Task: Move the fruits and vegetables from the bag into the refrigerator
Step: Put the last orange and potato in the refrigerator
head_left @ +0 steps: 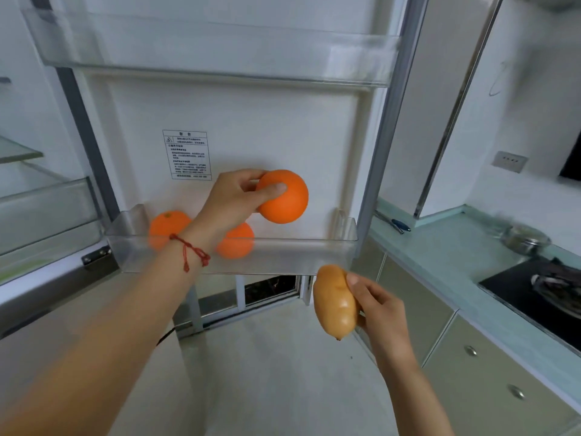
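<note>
Soft, even, cool-white light is filling the kitchen, casting only faint shadows. The white refrigerator door liner is glowing brightly toward 12 o'clock without blowing out. Motion blur is smearing the clear upper door shelf and the steel pot at 3 o'clock. Wide-angle distortion is bending the countertop and door edges outward. The warning label print is staying too soft to read.

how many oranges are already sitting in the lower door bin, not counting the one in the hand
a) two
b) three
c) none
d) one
a) two oranges, one at the left and one behind the wrist, lie in the clear lower door bin, while the left hand holds a third orange above it.
</note>
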### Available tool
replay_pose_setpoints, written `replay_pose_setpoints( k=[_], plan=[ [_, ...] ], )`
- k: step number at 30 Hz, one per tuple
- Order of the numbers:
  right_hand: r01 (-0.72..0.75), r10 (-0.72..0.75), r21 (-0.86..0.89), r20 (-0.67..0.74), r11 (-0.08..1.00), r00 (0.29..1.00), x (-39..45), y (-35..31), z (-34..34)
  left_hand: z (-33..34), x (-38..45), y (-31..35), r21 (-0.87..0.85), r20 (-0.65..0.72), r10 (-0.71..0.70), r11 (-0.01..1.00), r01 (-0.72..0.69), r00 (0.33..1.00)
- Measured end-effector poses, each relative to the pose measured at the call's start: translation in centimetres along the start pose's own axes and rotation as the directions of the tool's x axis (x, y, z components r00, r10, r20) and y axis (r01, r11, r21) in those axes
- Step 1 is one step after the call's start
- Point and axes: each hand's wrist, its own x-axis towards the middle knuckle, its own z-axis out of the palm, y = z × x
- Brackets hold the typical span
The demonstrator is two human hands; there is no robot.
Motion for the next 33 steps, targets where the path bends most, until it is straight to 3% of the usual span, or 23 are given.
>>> replay_pose_setpoints(
  k=[5,8,15,24,30,33],
  plan=[
    [0.004,-0.004,0.003,-0.014,1.000,1.000,0.2,-0.1,-0.1,1.6,4.6,-1.8,0.249,0.182,-0.130,0.965,0.083,0.975],
    [0.003,-0.002,0.002,-0.023,1.000,1.000,0.4,-0.2,-0.1,2.5,5.9,-2.9,0.375,0.302,-0.184,0.925,0.061,0.935],
    [-0.005,0.006,0.016,-0.034,1.000,0.999,0.5,0.0,-0.3,3.5,6.6,-5.0,0.568,0.432,-0.340,0.822,0.042,0.835],
    [-0.008,0.007,0.017,0.024,1.000,1.000,0.9,0.5,0.1,2.9,6.3,-5.8,0.549,0.378,-0.283,0.835,0.033,0.882],
    [-0.013,0.015,-0.009,0.142,1.000,0.990,0.9,1.0,1.8,0.4,4.3,-4.4,0.353,0.177,-0.138,0.933,0.068,0.974],
    [-0.009,0.012,-0.018,0.212,1.000,0.977,0.9,1.4,3.4,-1.6,2.3,-3.5,0.190,-0.010,-0.043,0.981,0.045,0.999]
  ],
)
